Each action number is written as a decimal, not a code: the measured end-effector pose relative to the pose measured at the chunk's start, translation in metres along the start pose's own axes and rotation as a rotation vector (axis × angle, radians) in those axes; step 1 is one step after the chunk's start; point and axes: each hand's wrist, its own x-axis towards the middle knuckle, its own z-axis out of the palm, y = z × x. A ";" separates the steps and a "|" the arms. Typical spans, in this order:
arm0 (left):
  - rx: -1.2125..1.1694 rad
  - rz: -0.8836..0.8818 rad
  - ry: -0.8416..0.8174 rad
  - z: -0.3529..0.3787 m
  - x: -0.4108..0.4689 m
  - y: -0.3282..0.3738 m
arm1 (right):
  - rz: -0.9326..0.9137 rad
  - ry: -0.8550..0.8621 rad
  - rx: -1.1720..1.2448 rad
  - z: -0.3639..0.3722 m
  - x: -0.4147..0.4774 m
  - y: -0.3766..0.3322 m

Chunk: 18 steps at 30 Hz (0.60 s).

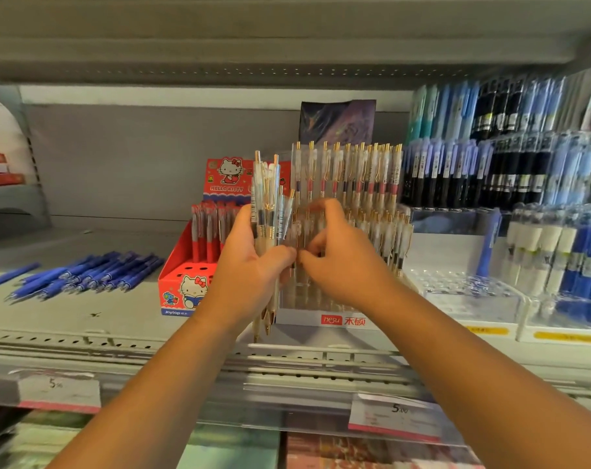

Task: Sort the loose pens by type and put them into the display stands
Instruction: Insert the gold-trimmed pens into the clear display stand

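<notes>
Pens of the gold-clip kind (267, 211) stand as a bundle in my left hand (245, 275), fingers and thumb wrapped round the lower barrels, clips up and tips down; I hold them upright so each one can go straight down into a hole without being turned. The bundle hangs over the front edge of the shelf (94, 319), just before the left corner of the clear nesu stand (341, 320), whose tiers already carry matching pens (351, 167); that match is why I judge this stand to be their home. My right hand (345, 265) is close against the bundle, fingers curled toward it and thumb beside my left thumb; blur hides whether it has a pen pinched, so I cannot tell; it looks placed to draw one out while the left acts as a magazine. Touching the stand's left side is the red Hello Kitty box (182, 286), with red pens in its back rows and open holes in front. Further toward the shelf's left end lie loose blue pens (91, 274), flat and unsorted; a later batch, I reckon. To the stand's right an acrylic stand (463, 292) shows bare holes.
</notes>
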 end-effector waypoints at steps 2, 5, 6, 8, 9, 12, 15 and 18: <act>-0.004 -0.004 -0.009 0.000 0.000 0.000 | 0.074 0.013 0.273 -0.006 -0.001 -0.004; -0.035 -0.034 -0.055 0.001 0.000 0.001 | 0.161 -0.034 0.709 -0.013 -0.002 -0.013; -0.046 -0.044 -0.069 0.002 0.000 0.001 | 0.166 -0.048 0.786 -0.015 -0.002 -0.016; -0.068 -0.062 -0.077 0.002 0.000 0.001 | 0.197 -0.060 0.871 -0.015 -0.004 -0.019; -0.069 -0.069 -0.080 0.002 0.000 0.000 | 0.220 -0.061 0.897 -0.015 -0.005 -0.019; -0.052 -0.084 -0.109 0.002 -0.001 0.000 | 0.242 -0.057 0.897 -0.014 -0.004 -0.017; -0.045 -0.086 -0.111 0.001 -0.001 0.001 | 0.234 -0.029 0.881 -0.014 -0.005 -0.014; -0.026 -0.088 -0.086 0.001 -0.001 0.000 | 0.223 0.002 0.929 -0.016 -0.006 -0.012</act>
